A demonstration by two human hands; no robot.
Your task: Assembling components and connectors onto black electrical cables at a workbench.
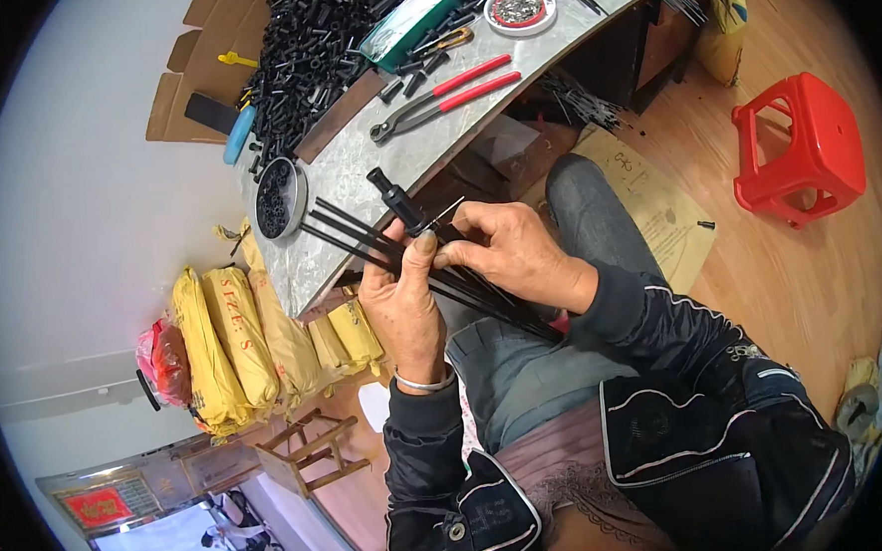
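My left hand [403,302] is closed around a bundle of thin black rods [344,233], which slant across my lap. Between its thumb and fingers it also grips a stepped black plastic fitting [397,200], tilted up toward the table. Close against the fitting, my right hand [520,251] has its thumb and forefinger pinched together at the rods. A thin light-coloured pin or wire [451,210] sticks out beside these fingertips. What exactly the right fingers hold is hidden. Red-handled pincers [470,74] lie on the table [341,176] beyond my hands.
A heap of black fittings [300,53] covers the table's far left, beside a green box [394,53]. Near the edges stand a dish of black rings [300,193] and a dish of small metal pieces [493,18]. A red stool [813,136] stands right; yellow sacks [239,331] left.
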